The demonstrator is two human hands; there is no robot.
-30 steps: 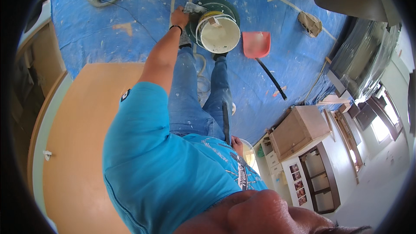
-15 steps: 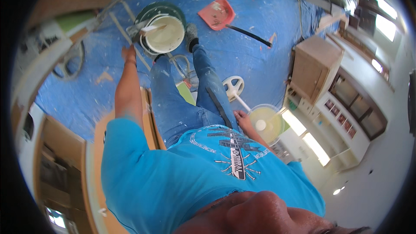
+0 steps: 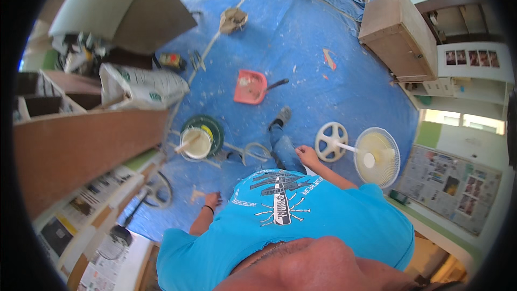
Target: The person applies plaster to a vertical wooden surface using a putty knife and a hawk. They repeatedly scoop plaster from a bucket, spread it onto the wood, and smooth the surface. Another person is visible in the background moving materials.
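Note:
My left hand (image 3: 213,200) hangs low at my side, its fingers loosely apart and nothing seen in them. Beyond it stands a white bucket (image 3: 197,144) with a pale, creamy mix inside and a light wooden stick (image 3: 187,143) across its rim. The bucket sits within or on a dark green round tub (image 3: 217,129); which one, I cannot tell. My right hand (image 3: 307,155) is loosely curled in front of my right thigh, with no object showing, close to the white round base (image 3: 331,141) of a fan (image 3: 377,157).
Blue sheeting (image 3: 301,48) covers the floor. A pink dustpan (image 3: 250,87) lies ahead, with a brown crumpled bag (image 3: 233,20) farther off. At left are a white sack (image 3: 141,87) and a long brown board (image 3: 91,151). A wooden cabinet (image 3: 396,35) stands far right.
My left hand has drawn back from beside the bucket to my side. My view has shifted, showing more floor ahead and the sack. The right hand stays near my thigh.

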